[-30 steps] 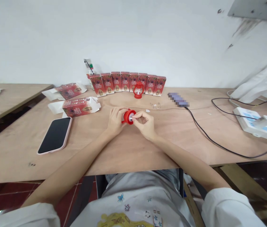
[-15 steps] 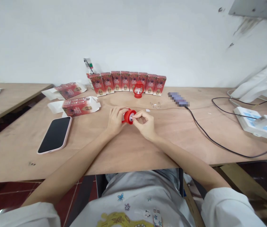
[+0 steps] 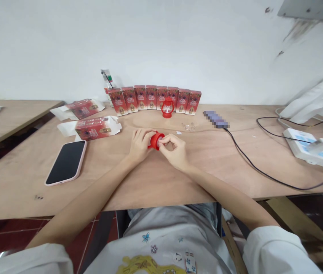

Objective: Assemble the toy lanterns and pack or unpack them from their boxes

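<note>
Over the middle of the table, my left hand [image 3: 141, 145] is wrapped round a small red lantern [image 3: 156, 140] that lies on its side, its round base turned to the right. My right hand [image 3: 175, 150] is closed in a pinch at that base, thumb and forefinger at the opening. What the fingertips pinch there, if anything, is hidden. A second red lantern [image 3: 167, 108] with a clear middle stands upright farther back, in front of a row of red printed boxes [image 3: 151, 97].
Two opened red boxes [image 3: 94, 128] lie at the left, behind a phone [image 3: 66, 163]. Small wire pieces [image 3: 190, 127] and a white scrap [image 3: 178, 133] lie beyond my right hand. A black cable [image 3: 253, 170] runs to a white power strip [image 3: 307, 147] at the right.
My right fingertips have pressed slightly farther into the lantern's base, covering more of its opening. My left hand keeps its hold, and the other things stay put.
</note>
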Tool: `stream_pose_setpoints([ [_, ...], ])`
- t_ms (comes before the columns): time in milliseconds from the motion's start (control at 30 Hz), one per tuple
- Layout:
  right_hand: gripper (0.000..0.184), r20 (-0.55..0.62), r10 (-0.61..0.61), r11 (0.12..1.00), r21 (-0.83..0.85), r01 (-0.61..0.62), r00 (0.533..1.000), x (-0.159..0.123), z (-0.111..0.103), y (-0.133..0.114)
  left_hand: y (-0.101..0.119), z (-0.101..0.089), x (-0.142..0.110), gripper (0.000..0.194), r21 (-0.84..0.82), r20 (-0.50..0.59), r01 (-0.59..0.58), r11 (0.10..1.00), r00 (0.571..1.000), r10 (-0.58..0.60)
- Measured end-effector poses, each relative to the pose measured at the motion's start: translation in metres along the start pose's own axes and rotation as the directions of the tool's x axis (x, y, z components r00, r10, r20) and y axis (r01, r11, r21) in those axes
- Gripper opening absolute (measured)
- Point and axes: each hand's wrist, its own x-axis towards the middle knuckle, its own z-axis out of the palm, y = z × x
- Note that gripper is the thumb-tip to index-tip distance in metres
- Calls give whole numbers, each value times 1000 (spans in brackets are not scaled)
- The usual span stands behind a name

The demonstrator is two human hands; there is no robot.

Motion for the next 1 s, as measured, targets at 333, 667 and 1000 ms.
stream_pose_setpoints([
  [333,5,20,103,987,123,-104,995,2,-1,11,-1,1,-1,26,19,19,56,998,998,-57],
  [667,28,40,190,921,339,-192,981,10,-1,21,-2,-1,-1,27,11,0,61,998,998,-61],
  [1000,36,65,217,916,332,-226,974,12,-2,21,-2,-2,-1,31,33,-8,36,999,999,-36],
])
